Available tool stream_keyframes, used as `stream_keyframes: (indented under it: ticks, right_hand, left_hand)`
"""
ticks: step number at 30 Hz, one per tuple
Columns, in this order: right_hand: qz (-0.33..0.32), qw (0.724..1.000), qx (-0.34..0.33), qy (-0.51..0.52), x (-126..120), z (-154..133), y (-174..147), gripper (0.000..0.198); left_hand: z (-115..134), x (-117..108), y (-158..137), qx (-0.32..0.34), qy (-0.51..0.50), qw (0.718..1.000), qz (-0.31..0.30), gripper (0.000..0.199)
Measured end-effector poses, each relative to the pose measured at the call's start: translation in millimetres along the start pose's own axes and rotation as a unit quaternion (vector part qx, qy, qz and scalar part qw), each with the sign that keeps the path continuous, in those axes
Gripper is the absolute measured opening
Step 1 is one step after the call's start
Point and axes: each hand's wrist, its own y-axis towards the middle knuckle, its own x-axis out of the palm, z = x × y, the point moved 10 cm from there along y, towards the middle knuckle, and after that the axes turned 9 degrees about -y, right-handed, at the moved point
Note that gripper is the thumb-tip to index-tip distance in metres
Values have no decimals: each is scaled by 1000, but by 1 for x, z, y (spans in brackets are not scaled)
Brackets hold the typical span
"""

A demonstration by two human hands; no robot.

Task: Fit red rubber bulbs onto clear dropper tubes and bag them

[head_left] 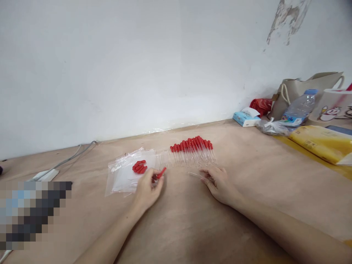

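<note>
My left hand (150, 186) pinches a red rubber dropper bulb (162, 172) between thumb and fingers. A clear glass dropper tube (194, 174) sticks out leftward from my right hand (217, 182), whose fingers are closed on it. The bulb and the tube are apart, with brown paper between them. Beyond my hands lies a row of glass droppers (192, 148), many capped with red bulbs at their far ends. Several bare glass tubes (164, 159) lie at the row's left end. A small heap of loose red bulbs (140, 167) rests on clear plastic bags (118, 179) beside my left hand.
Brown paper (176, 227) covers the table up to the white wall. At the right stand a tissue pack (246, 118), a plastic bottle (301, 106), a grey bag (308, 86) and a yellow packet (321, 143). A grey cable (68, 159) runs along the left; a blurred-out object lies nearby.
</note>
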Motion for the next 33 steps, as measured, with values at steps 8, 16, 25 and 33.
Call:
stream_keyframes:
  ticks: [8,16,25,33]
  right_hand:
    - [-1,997,-76,-25,-3,-21,-3,19]
    - [-14,993,-109,39,1,-43,-4,19]
    - [-21,989,-130,61,0,-50,-6,19]
    - [-51,986,-156,42,7,-52,-6,24]
  left_hand:
    - [34,43,-23,37,-74,983,-164,21]
    - [34,52,-25,-7,-174,973,-149,17]
    - [31,57,-30,-69,-229,956,-169,17]
    - [35,63,-37,-50,-245,944,-214,16]
